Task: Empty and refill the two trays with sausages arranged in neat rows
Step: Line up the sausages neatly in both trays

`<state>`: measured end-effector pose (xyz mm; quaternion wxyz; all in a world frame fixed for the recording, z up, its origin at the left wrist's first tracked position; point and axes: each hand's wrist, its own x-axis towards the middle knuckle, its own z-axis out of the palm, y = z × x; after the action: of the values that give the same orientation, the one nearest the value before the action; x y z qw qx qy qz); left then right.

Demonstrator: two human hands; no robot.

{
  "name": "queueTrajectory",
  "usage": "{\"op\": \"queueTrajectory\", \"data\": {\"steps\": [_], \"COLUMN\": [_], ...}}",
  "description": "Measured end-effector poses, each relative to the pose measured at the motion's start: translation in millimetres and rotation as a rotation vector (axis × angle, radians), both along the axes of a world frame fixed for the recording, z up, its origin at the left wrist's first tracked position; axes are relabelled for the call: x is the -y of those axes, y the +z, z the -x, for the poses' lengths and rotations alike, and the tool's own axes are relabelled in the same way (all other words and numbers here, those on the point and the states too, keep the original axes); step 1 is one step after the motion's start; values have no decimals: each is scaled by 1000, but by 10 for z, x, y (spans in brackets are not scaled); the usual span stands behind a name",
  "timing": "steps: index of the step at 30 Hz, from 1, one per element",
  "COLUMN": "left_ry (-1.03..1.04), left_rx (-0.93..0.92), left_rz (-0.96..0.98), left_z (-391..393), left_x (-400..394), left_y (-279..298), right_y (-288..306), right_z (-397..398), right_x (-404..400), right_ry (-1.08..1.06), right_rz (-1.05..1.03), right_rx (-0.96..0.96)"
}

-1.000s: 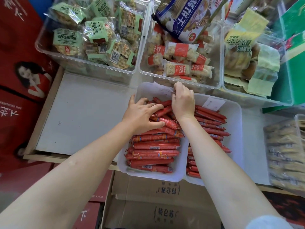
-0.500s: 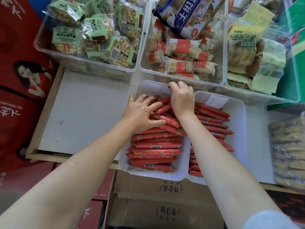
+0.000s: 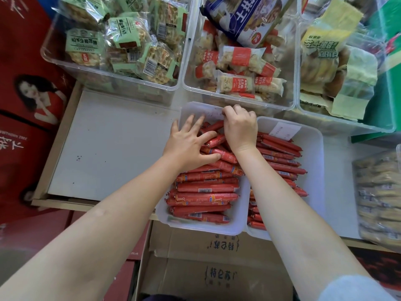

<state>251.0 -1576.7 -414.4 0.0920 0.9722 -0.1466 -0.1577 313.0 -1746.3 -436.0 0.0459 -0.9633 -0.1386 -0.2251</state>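
In the left white tray, we press the loose red sausages flat with our spread, unclenched left hand while our right hand, fingers curled among them, should nudge each straight.

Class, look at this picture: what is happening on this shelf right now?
A person is sorting red sausages in the left tray of two white trays. The left hand lies spread on the jumbled sausages at the far end, while the right hand, fingers curled, reaches in at the tray's back edge. The near rows already lie neat. The right tray also holds sausages, lying slanted.
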Motion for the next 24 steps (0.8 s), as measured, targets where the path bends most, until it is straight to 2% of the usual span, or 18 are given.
{"op": "queueTrajectory", "data": {"steps": [5, 11, 24], "left_ry": [-9, -18, -39], "left_rx": [4, 6, 22], "left_rz": [-13, -19, -20], "left_z": [-2, 3, 7], "left_x": [-22, -34, -45], "left_y": [6, 5, -25], "right_y": [24, 105, 198], "right_z": [-9, -98, -118], "right_x": [41, -98, -165], "right_ry": [31, -106, -290], "right_rz": [-4, 12, 38], "right_rx": [-28, -70, -366]}}
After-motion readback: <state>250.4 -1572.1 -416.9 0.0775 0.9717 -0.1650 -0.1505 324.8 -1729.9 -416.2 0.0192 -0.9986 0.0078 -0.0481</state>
